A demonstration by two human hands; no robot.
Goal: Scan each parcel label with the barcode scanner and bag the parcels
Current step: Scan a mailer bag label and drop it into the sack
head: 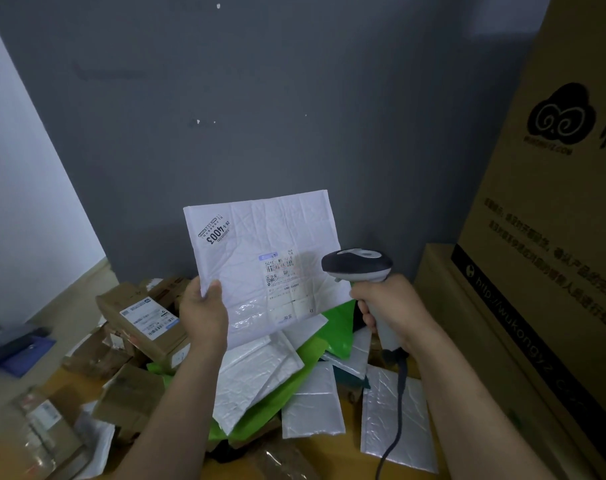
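Note:
My left hand [204, 313] pinches the lower left edge of a white padded mailer [260, 244] and holds it upright in front of the grey wall. Its shipping label [282, 271] faces me, with a faint red glow on the barcode. My right hand [388, 306] grips the handle of a grey and white barcode scanner [358, 265], whose head points left at the label from close by. The scanner's cable [396, 410] hangs down past my right forearm.
Below lies a heap of white padded mailers [312, 400], green bags [332, 327] and brown cardboard boxes [142, 317] with labels. Large cardboard cartons [544, 237] stand stacked at the right. A grey wall is straight ahead.

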